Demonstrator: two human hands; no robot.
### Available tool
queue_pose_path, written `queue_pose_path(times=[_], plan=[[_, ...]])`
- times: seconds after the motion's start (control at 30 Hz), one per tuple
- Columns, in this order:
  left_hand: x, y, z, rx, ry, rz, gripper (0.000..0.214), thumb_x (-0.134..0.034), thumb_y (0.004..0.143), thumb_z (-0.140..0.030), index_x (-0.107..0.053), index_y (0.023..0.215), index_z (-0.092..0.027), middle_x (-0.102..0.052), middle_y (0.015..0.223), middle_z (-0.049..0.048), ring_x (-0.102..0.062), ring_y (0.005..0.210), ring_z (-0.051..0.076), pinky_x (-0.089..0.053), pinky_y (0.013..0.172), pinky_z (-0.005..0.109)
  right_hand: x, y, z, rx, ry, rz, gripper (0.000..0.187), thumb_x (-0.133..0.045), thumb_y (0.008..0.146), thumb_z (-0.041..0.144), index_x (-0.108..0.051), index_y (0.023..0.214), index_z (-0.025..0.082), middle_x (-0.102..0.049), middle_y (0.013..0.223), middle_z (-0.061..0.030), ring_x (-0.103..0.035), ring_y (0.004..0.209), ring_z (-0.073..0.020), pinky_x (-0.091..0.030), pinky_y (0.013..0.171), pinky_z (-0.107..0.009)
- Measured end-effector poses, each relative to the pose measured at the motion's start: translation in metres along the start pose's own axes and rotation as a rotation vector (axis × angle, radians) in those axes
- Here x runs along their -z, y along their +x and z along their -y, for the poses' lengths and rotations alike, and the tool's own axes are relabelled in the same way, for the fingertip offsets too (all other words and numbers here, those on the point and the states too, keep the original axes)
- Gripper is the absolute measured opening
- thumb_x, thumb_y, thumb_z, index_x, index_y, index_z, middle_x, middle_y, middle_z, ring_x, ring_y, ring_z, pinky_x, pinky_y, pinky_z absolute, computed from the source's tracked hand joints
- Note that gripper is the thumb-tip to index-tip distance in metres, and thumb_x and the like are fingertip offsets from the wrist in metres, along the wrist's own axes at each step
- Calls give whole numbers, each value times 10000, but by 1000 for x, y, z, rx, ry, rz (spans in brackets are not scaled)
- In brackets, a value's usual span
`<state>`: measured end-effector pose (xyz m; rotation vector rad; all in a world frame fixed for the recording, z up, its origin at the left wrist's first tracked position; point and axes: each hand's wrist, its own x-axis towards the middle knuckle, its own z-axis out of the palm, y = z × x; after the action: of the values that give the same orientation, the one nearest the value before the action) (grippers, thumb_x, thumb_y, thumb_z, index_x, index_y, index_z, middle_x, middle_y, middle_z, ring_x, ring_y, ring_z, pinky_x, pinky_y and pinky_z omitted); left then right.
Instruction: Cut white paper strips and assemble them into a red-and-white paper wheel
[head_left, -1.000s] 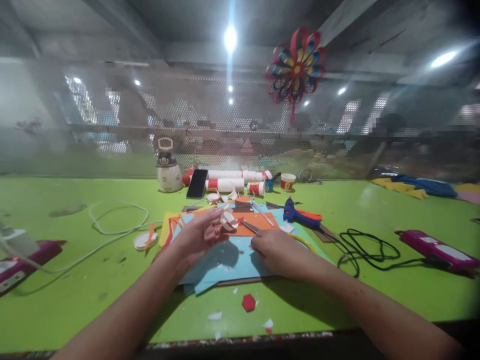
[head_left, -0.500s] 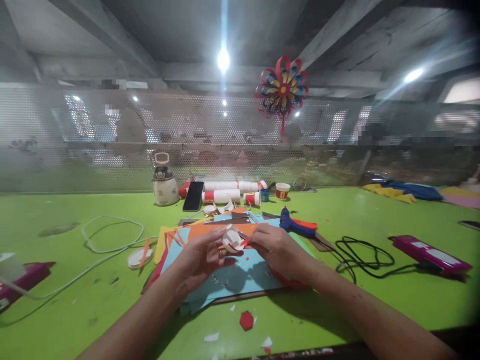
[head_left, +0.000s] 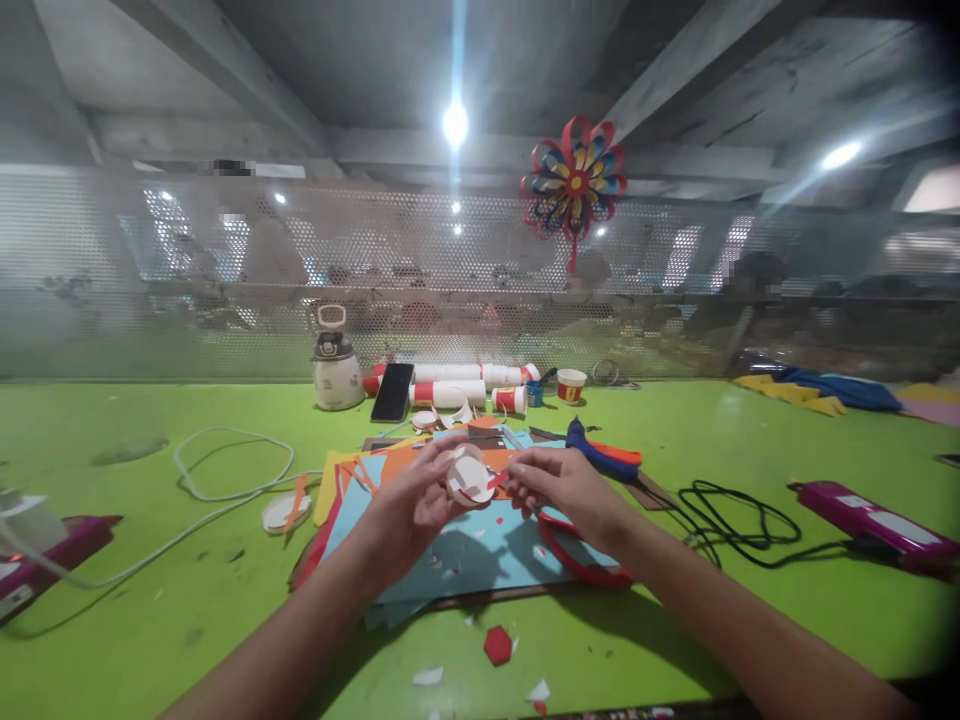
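Note:
My left hand (head_left: 409,505) is closed round a small white paper disc piece (head_left: 469,480), held up above a pile of coloured paper sheets (head_left: 465,550). My right hand (head_left: 566,485) pinches at the right edge of that white piece, where a small red scrap shows. A red loop, like a scissors handle (head_left: 574,555), lies just under my right wrist on the blue sheet. Both forearms reach in from the bottom edge.
A blue and orange glue gun (head_left: 600,452) lies behind my right hand. Black cable (head_left: 724,515) and a pink power strip (head_left: 870,512) are at the right. White cable (head_left: 225,480), a white jug (head_left: 336,372), a phone (head_left: 393,392), red-white tubes (head_left: 457,385) and a paper pinwheel (head_left: 574,185) are farther back.
My right hand rose off the blue sheet and came to the white piece in my left hand. The red scissors handle now shows under the right wrist.

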<state>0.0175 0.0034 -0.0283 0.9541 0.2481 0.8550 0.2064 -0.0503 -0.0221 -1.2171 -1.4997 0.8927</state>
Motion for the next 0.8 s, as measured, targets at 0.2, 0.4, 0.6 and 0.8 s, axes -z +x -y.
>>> queue_pose_path(times=[0.2,0.4,0.6,0.8], plan=[[-4,-3,0,-15,81,67,353,-546,825,-178,-500,1175,-175,-617,999,87,-608,809,154,-494,720,262,-1,-2,-3,-149,233,122,225,-657,748,325,-623,643,129,-588,552,6,-523,480,-88,-425,486,-237],[-8,-6,1,-10,97,92,429,-577,803,-170,-486,1221,-187,-628,986,89,-600,740,138,-489,677,252,1,-1,-9,-197,371,141,146,-695,720,255,-621,698,131,-588,577,10,-536,513,-90,-413,501,-229],[-8,-7,3,7,110,107,419,-594,795,-179,-518,1206,-199,-630,923,67,-591,714,136,-497,709,285,0,-1,-10,-227,385,142,237,-711,723,327,-602,709,116,-596,594,-5,-525,489,-76,-392,468,-209],[-2,-2,4,36,82,18,309,-598,796,-259,-612,1079,-134,-633,914,88,-607,782,174,-498,751,323,7,2,-6,-114,252,-44,248,-719,703,340,-607,638,128,-576,534,18,-501,465,-83,-393,462,-229]])
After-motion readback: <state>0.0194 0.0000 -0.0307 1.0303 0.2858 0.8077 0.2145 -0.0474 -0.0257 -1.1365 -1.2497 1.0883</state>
